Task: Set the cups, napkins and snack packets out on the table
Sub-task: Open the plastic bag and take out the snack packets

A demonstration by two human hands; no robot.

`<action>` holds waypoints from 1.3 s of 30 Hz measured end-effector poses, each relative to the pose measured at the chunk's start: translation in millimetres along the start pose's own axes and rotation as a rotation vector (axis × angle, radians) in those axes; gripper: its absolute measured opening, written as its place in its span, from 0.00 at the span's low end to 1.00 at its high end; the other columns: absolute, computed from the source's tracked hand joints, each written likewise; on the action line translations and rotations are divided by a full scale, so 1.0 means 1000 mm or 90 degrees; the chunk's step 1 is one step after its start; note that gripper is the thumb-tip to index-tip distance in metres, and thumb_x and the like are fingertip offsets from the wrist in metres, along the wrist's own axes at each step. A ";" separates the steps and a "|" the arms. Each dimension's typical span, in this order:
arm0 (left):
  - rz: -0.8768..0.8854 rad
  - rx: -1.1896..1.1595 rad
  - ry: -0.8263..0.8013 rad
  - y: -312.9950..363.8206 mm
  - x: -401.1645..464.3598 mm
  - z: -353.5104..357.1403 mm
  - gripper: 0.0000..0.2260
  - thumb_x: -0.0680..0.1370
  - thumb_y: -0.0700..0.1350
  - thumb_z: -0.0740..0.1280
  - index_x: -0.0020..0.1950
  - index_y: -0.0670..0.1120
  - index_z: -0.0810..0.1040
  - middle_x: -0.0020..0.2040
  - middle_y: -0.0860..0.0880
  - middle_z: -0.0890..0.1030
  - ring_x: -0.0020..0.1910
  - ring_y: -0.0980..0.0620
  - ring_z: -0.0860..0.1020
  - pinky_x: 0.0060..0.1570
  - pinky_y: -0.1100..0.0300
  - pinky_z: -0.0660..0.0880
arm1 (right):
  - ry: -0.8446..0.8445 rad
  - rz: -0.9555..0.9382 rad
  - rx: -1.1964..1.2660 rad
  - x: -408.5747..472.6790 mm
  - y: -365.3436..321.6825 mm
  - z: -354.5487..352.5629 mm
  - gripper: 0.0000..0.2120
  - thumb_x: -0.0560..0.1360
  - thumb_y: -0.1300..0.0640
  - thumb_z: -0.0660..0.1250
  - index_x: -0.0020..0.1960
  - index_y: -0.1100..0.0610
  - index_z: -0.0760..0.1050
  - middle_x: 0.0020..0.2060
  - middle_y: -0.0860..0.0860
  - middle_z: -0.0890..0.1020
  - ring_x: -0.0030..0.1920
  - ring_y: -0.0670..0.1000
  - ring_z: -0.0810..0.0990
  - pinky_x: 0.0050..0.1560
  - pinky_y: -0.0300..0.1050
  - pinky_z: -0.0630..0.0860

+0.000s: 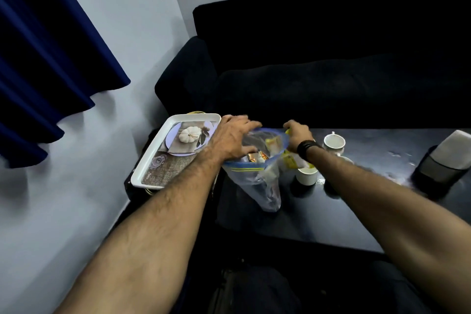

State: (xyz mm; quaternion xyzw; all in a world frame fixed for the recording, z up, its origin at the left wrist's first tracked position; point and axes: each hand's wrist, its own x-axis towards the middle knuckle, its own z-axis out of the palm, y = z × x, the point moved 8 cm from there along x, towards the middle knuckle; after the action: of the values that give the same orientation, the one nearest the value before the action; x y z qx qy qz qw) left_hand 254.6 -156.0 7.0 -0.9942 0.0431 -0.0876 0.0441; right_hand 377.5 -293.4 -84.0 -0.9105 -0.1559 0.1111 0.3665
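Hands, left hand [235,136] and right hand [298,134], grip bag [257,181] rim near table [356,211] edge.

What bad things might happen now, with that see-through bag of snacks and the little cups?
1. The right hand and left hand both tug the rim of the clear plastic zip bag. It stands upright, so it may tip and spill the snack packets.
2. The right forearm passes just above the small white paper cup; it might knock that over.
3. The white tray with a pumpkin picture seems to overhang its stand, so a left elbow bump might slide it off.
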 end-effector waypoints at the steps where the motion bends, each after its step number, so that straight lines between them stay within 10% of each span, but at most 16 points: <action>1: 0.003 -0.001 0.027 0.001 0.002 -0.004 0.22 0.73 0.61 0.70 0.65 0.54 0.77 0.58 0.51 0.81 0.63 0.50 0.76 0.64 0.55 0.61 | -0.010 -0.027 -0.043 0.000 -0.003 0.009 0.20 0.71 0.55 0.71 0.63 0.55 0.75 0.60 0.61 0.79 0.61 0.63 0.77 0.59 0.51 0.75; 5: -0.135 0.013 0.131 -0.023 -0.005 -0.014 0.15 0.78 0.57 0.64 0.45 0.47 0.81 0.40 0.43 0.83 0.43 0.40 0.80 0.40 0.56 0.66 | 0.058 -0.174 -0.125 -0.002 -0.027 0.023 0.16 0.70 0.52 0.71 0.56 0.54 0.76 0.54 0.57 0.80 0.54 0.62 0.79 0.51 0.52 0.76; 12: -0.379 -0.050 0.114 -0.073 -0.035 -0.023 0.12 0.78 0.49 0.62 0.50 0.42 0.80 0.49 0.36 0.82 0.50 0.34 0.80 0.45 0.49 0.75 | -0.184 -0.170 -0.353 -0.024 -0.005 0.062 0.10 0.71 0.53 0.66 0.50 0.53 0.80 0.53 0.57 0.82 0.55 0.60 0.81 0.51 0.50 0.77; 19: -0.418 -0.183 0.049 -0.043 -0.052 -0.010 0.15 0.80 0.50 0.59 0.47 0.41 0.80 0.46 0.38 0.82 0.43 0.40 0.79 0.38 0.55 0.70 | 0.247 -0.220 0.220 -0.056 -0.090 -0.059 0.03 0.71 0.55 0.70 0.43 0.53 0.81 0.34 0.47 0.82 0.35 0.43 0.79 0.38 0.34 0.75; 23: -0.431 -0.287 0.027 -0.037 -0.059 -0.008 0.15 0.80 0.52 0.60 0.42 0.44 0.79 0.44 0.38 0.81 0.48 0.39 0.79 0.41 0.53 0.73 | -0.075 -0.359 0.040 -0.093 -0.160 -0.035 0.11 0.73 0.55 0.67 0.35 0.56 0.83 0.28 0.47 0.82 0.26 0.39 0.76 0.32 0.38 0.75; 26: -0.431 -0.346 0.017 -0.034 -0.068 -0.008 0.19 0.79 0.51 0.64 0.30 0.45 0.73 0.30 0.47 0.74 0.36 0.46 0.75 0.30 0.59 0.65 | -0.359 -0.301 -0.328 -0.115 -0.139 0.035 0.10 0.75 0.57 0.67 0.51 0.61 0.83 0.48 0.55 0.86 0.38 0.48 0.81 0.48 0.45 0.79; 32: -0.427 -0.733 -0.108 -0.021 -0.093 0.017 0.24 0.74 0.63 0.68 0.36 0.43 0.86 0.23 0.50 0.74 0.21 0.56 0.72 0.22 0.68 0.68 | -0.288 -0.315 -0.470 -0.114 -0.096 0.109 0.45 0.70 0.48 0.74 0.78 0.57 0.53 0.77 0.58 0.57 0.76 0.58 0.59 0.75 0.54 0.59; 35: -0.546 -0.743 -0.075 -0.043 -0.104 0.038 0.25 0.77 0.64 0.63 0.34 0.46 0.83 0.28 0.47 0.79 0.26 0.53 0.75 0.32 0.61 0.69 | -0.276 -0.268 -0.475 -0.107 -0.082 0.132 0.43 0.72 0.52 0.71 0.78 0.59 0.50 0.76 0.58 0.55 0.77 0.59 0.53 0.73 0.65 0.56; 39: -0.667 -0.598 -0.118 -0.068 -0.126 0.090 0.21 0.81 0.55 0.59 0.55 0.40 0.82 0.44 0.40 0.83 0.43 0.43 0.81 0.45 0.55 0.76 | -0.253 -0.265 -0.490 -0.095 -0.075 0.151 0.36 0.75 0.51 0.67 0.77 0.58 0.54 0.75 0.57 0.58 0.76 0.58 0.54 0.71 0.70 0.54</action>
State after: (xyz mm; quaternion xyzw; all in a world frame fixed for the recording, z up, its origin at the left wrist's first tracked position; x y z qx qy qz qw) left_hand 152.4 -69.8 -96.2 -0.8013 -0.4117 0.0156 -0.4338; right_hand 226.6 -181.1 -129.7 -0.8906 -0.4317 0.1418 -0.0198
